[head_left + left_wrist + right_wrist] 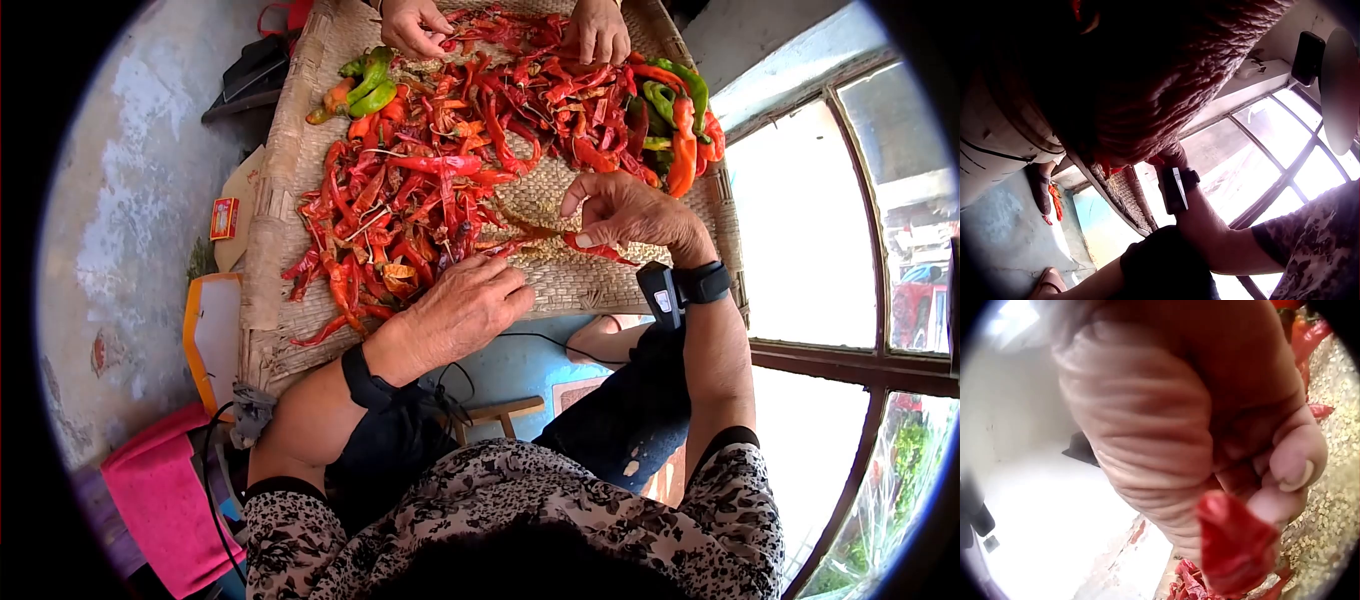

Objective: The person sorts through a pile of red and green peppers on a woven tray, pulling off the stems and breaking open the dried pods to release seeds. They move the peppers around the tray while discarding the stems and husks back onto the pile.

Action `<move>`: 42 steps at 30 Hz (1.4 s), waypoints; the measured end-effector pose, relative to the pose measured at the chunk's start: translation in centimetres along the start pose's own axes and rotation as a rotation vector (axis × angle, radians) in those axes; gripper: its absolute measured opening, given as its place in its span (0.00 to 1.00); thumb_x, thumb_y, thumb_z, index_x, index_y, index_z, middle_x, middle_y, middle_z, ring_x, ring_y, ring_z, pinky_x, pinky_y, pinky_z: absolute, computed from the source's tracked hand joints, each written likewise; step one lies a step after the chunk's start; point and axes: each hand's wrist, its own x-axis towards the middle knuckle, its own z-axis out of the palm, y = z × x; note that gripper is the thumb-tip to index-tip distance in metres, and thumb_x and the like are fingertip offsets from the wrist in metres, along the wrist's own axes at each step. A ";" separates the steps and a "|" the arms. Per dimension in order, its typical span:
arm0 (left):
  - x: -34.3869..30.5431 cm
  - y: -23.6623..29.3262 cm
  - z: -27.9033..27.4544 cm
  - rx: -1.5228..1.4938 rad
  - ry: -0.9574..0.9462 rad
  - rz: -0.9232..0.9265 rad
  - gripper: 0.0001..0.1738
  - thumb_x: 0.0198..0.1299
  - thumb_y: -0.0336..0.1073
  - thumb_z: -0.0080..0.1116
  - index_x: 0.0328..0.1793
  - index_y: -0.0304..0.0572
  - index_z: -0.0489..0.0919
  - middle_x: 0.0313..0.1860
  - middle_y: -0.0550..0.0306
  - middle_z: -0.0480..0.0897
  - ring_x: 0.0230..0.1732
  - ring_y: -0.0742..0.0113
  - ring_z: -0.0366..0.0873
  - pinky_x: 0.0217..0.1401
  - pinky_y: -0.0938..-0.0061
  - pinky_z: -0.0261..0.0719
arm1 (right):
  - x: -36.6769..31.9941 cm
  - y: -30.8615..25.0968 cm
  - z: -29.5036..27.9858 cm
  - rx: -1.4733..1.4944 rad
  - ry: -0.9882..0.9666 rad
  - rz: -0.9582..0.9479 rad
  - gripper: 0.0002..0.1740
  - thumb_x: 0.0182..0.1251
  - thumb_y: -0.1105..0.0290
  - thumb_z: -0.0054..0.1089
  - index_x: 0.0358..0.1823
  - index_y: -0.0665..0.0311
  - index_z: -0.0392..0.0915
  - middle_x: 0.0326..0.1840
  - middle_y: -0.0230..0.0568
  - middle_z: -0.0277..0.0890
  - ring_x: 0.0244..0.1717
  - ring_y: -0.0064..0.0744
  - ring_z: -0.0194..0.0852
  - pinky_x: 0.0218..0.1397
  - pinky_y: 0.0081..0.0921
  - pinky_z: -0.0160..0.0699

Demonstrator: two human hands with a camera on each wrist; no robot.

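Note:
My right hand (640, 215) is over the woven tray, thumb and fingers curled around a red chili pepper (605, 250). In the right wrist view the chili's wrinkled red end (1235, 547) sticks out beside the fingertips. My left hand (465, 310) lies palm down at the near edge of a heap of dried red chilies (400, 190). Its fingertips are hidden beneath it, right at a dark red chili (508, 246) that stretches toward my right hand. I cannot tell whether they grip it. Pale seeds (1332, 487) are scattered on the tray below my right hand.
Another person's hands (410, 25) work among chilies at the tray's far side. Green peppers (372, 80) lie at the far left, orange and green ones (684, 140) at the right. The woven tray (275, 230) has a raised rim. A window (800, 230) stands to the right.

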 end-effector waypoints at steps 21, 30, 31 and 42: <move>0.0 -0.1 0.5 -0.013 0.062 0.000 0.05 0.52 0.28 0.57 0.35 0.40 0.73 0.36 0.55 0.74 0.45 0.60 0.75 0.52 0.66 0.76 | 11.2 -4.4 2.1 -0.738 0.522 -0.482 0.33 0.61 0.73 0.61 0.68 0.64 0.62 0.55 0.54 0.71 0.53 0.54 0.72 0.56 0.41 0.75; -0.3 -0.2 0.1 -0.035 0.067 -0.008 0.08 0.53 0.29 0.56 0.40 0.38 0.73 0.40 0.52 0.75 0.52 0.57 0.75 0.56 0.63 0.75 | 18.2 -6.9 1.0 -1.052 0.258 -0.199 0.23 0.71 0.67 0.48 0.66 0.61 0.66 0.58 0.49 0.72 0.51 0.49 0.77 0.51 0.38 0.79; -0.4 -0.1 0.0 -0.037 0.078 -0.016 0.08 0.53 0.29 0.56 0.40 0.38 0.73 0.40 0.52 0.75 0.52 0.57 0.75 0.56 0.63 0.75 | 18.2 -5.7 1.2 -1.022 0.291 -0.349 0.18 0.71 0.65 0.48 0.59 0.61 0.73 0.57 0.45 0.74 0.53 0.46 0.77 0.51 0.37 0.80; -0.1 -0.1 0.3 -0.019 0.038 -0.012 0.08 0.53 0.29 0.55 0.40 0.39 0.74 0.42 0.54 0.73 0.51 0.60 0.73 0.54 0.67 0.73 | 5.8 -3.4 3.5 -0.810 0.348 -0.238 0.15 0.65 0.68 0.58 0.50 0.64 0.75 0.32 0.51 0.77 0.34 0.53 0.79 0.38 0.44 0.77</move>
